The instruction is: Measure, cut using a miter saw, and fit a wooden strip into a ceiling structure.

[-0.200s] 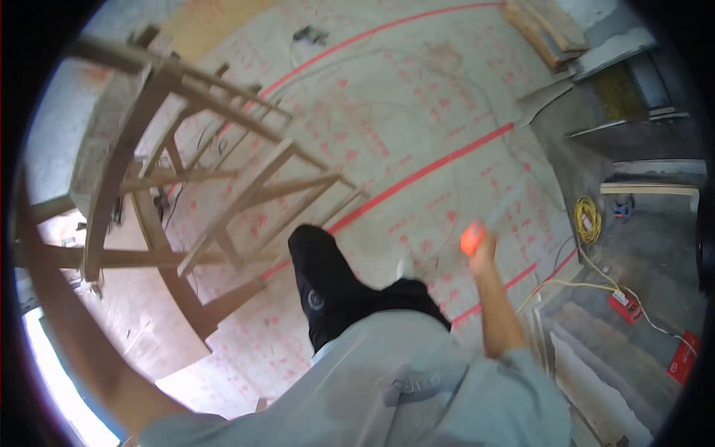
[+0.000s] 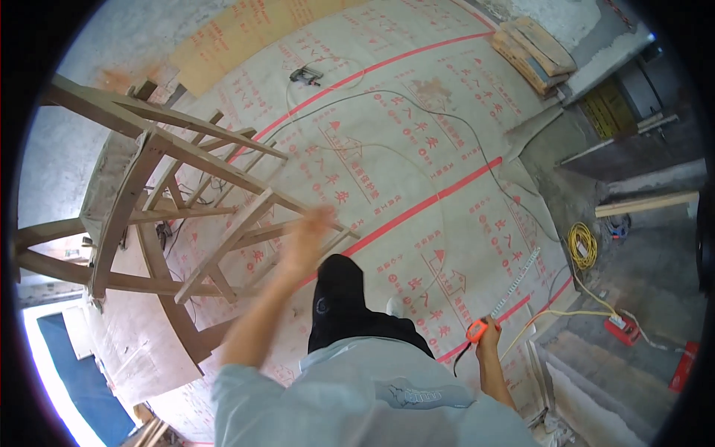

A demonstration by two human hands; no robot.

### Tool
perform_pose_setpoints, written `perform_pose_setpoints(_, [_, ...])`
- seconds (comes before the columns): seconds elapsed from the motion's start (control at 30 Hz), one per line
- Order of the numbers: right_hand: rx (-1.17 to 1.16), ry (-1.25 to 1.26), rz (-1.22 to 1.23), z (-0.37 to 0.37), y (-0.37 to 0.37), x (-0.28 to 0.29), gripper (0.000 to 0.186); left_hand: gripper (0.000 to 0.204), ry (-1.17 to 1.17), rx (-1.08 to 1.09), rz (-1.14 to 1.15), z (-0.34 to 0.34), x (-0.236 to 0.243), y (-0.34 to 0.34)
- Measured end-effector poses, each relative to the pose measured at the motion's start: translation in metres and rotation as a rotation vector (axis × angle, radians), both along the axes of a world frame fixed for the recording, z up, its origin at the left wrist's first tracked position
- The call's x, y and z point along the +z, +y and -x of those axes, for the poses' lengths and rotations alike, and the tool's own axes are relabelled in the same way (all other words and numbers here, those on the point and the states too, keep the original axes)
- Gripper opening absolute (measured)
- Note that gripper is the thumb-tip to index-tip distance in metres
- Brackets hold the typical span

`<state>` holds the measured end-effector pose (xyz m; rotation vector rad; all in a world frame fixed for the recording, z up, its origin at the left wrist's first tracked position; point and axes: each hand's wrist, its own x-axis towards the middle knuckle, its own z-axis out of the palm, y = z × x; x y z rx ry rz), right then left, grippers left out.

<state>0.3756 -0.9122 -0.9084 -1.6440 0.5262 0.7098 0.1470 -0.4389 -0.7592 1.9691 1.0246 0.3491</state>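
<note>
a: what is nearest?

b: a grey shirt (image 2: 342,372), then black trousers (image 2: 346,316) and, just past them, one white shoe (image 2: 395,305).

a: and the right hand (image 2: 489,339)?

b: it is closed around an orange tape (image 2: 477,330), to the right of the legs and over the floor. a dark strap (image 2: 459,361) hangs from the tape, and the blade (image 2: 514,279) is out, running forward and to the right.

a: the left hand (image 2: 307,242)?

b: blurred, raised ahead of the left leg, in front of one end of a wooden frame (image 2: 123,208). i cannot tell if its fingers are apart or together, or if it touches the wood.

a: what lies around?

b: a pale sheet (image 2: 477,223) with red print covers much of the floor, and a red line (image 2: 421,208) crosses it at a slant. off to the right are a red box (image 2: 623,329) and a yellow cord (image 2: 588,253), partly coiled.

a: farthest off?

b: a dark tool (image 2: 305,75) on the sheet, and a brown stack (image 2: 532,56) at the upper right, near the wall.
</note>
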Motion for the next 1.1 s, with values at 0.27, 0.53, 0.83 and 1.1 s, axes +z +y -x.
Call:
perform_pose_setpoints(0.27, [0.715,-0.430,-0.109,-0.074,0.232,0.016,0.031,0.050,-0.263,-0.089,1.356,-0.198,-0.123,-0.076])
perform_pose_setpoints(0.53, [1.074,-0.934,-0.097,-0.182,0.563,0.059,0.018,0.038,-0.701,0.118,1.289,-0.312,-0.104,0.161])
perform_pose_setpoints(0.83, [1.362,-0.805,-0.263,-0.245,0.826,0.070,0.016,0.034,-0.367,0.194,0.991,-0.325,-0.058,0.428])
perform_pose_setpoints(1.1, [1.502,-0.527,-0.496,-0.261,1.139,0.059,0.010,0.034,-0.280,0.510,0.682,-0.294,-0.113,0.660])
